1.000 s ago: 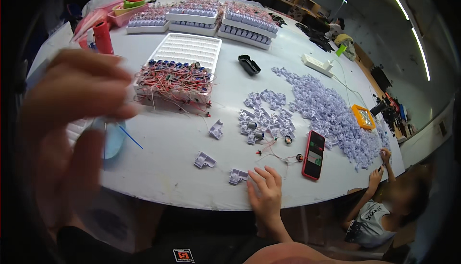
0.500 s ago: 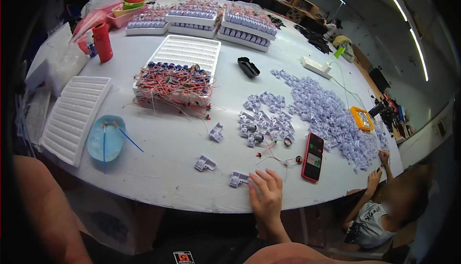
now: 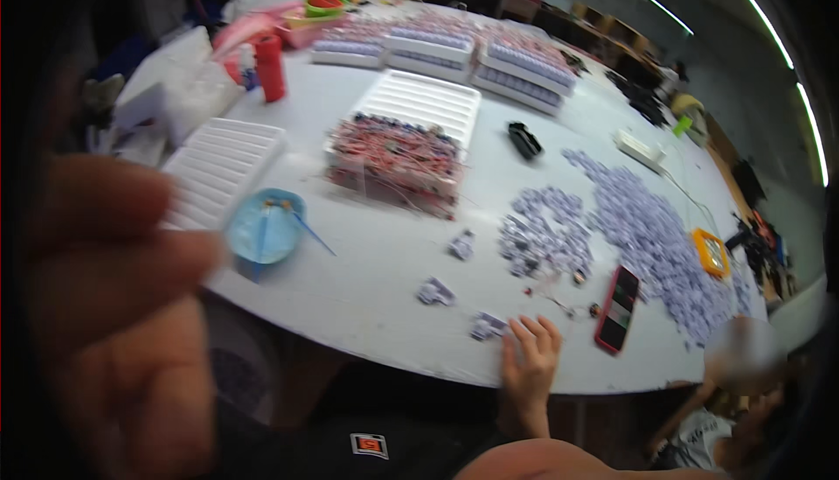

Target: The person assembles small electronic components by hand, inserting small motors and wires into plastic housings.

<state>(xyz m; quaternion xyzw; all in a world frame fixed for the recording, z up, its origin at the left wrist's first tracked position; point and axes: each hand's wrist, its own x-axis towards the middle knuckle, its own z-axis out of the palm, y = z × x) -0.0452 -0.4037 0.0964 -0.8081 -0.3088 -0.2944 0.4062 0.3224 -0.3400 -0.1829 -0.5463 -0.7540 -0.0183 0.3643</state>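
My right hand (image 3: 531, 362) rests at the table's near edge, open, its fingers loosely bent and apart. Its fingertips are beside a small pale lilac plastic housing (image 3: 487, 327); whether they touch it I cannot make out. Two more loose housings, one (image 3: 435, 292) nearer and one (image 3: 461, 245) farther off, lie up and to the left. My left hand (image 3: 131, 305) is raised close to the camera at the left, large and blurred; motion hides whether it holds anything. A blue dish (image 3: 269, 246) with thin blue sticks stands on the table beyond it.
Right of my right hand lie a red-edged phone (image 3: 618, 310) and a wide heap of lilac housings (image 3: 651, 244). A white tray (image 3: 428, 100) of wired parts stands mid-table; an empty-looking ribbed tray (image 3: 229, 161) lies left. A person (image 3: 708, 428) sits at the right.
My left hand has risen into view at the left. The whole scene has shifted right and blurred as my head turned. My right hand stays beside the same housing.
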